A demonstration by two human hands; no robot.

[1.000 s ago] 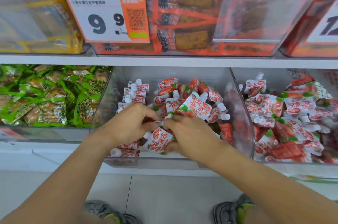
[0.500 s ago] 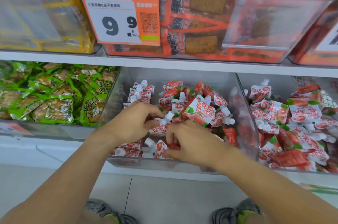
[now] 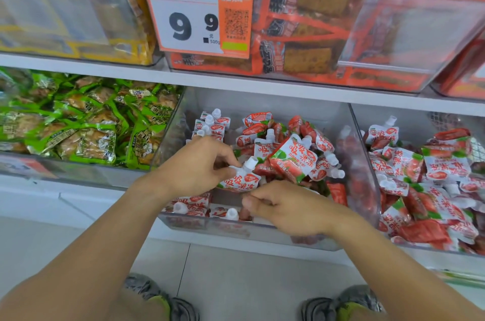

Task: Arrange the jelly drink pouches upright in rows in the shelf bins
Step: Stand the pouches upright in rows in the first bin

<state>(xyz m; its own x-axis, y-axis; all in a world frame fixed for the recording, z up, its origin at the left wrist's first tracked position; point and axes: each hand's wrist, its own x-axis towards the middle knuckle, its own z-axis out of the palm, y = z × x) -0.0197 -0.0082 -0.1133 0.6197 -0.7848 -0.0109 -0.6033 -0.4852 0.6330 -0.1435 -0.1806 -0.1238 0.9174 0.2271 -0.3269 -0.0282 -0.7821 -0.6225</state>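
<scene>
a person reaches both bare arms into a clear plastic shelf bin (image 3: 366,176) on the lower shelf. the left hand (image 3: 195,167) pinches a red-and-white jelly drink pouch with a white screw cap (image 3: 240,179) near its spout, holding it tilted above the bin's front. the right hand (image 3: 286,206) sits just below it, fingers curled in a pinching grip; what they hold is hidden. a loose heap of matching pouches (image 3: 291,155) fills the bin's middle, with a few standing upright at the back left. green snack packets (image 3: 86,124) fill the neighbouring bin.
</scene>
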